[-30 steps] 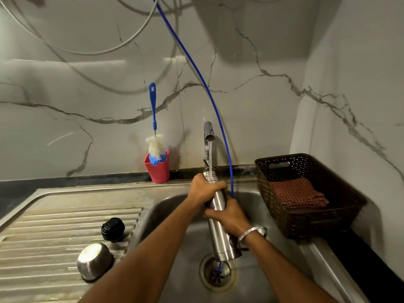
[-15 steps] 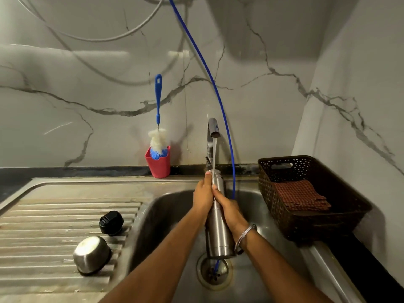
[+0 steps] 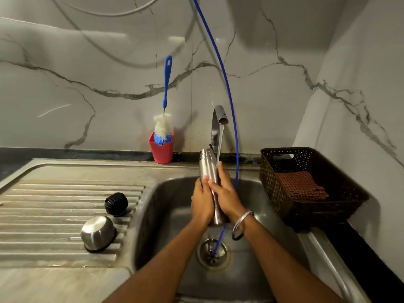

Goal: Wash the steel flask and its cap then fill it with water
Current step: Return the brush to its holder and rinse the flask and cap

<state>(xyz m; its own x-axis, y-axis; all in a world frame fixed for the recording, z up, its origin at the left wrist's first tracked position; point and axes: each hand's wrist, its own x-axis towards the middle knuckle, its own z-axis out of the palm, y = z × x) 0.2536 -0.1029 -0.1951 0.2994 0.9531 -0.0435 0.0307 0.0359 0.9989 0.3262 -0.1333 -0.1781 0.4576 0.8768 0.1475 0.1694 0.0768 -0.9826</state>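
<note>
Steel flask [image 3: 207, 165] clasped upright between left hand [image 3: 202, 201] and right hand [image 3: 227, 196], fingers wrapped around. Right of them, basket [image 3: 273, 178] holding folded cloth [image 3: 302, 186].

Steel flask [image 3: 208, 165] upright over the sink basin, open-mouthed; black cap [image 3: 116, 204] apart on the drainboard

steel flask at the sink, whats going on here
A person holds the steel flask upright between both hands, left hand and right hand, over the sink, rubbing it beside the tap stream. The black cap and steel cup lid lie on the drainboard, untouched.
</note>
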